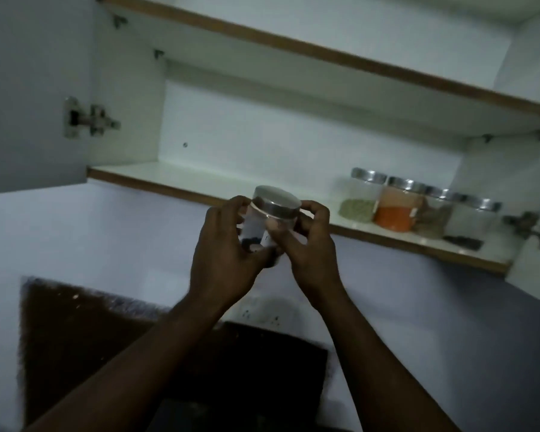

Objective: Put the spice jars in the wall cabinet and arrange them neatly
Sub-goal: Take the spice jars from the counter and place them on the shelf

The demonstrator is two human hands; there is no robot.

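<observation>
A clear spice jar (270, 218) with a silver lid and dark contents is held up in front of the open wall cabinet. My left hand (228, 254) grips its body from the left and below. My right hand (306, 244) pinches it from the right, fingers curled near the lid. On the lower shelf (200, 182), at its right end, several silver-lidded jars stand in a row: one with green contents (360, 198), one with orange powder (398, 210), one with brown spice (435, 215) and one with a little dark contents (474, 222).
The upper shelf (293, 48) runs above. The cabinet door (28, 95) stands open at the left with its hinge (88, 120); another hinge (533, 229) shows at the right. Below lie a white wall, a socket (262, 313) and a dark counter (106, 338).
</observation>
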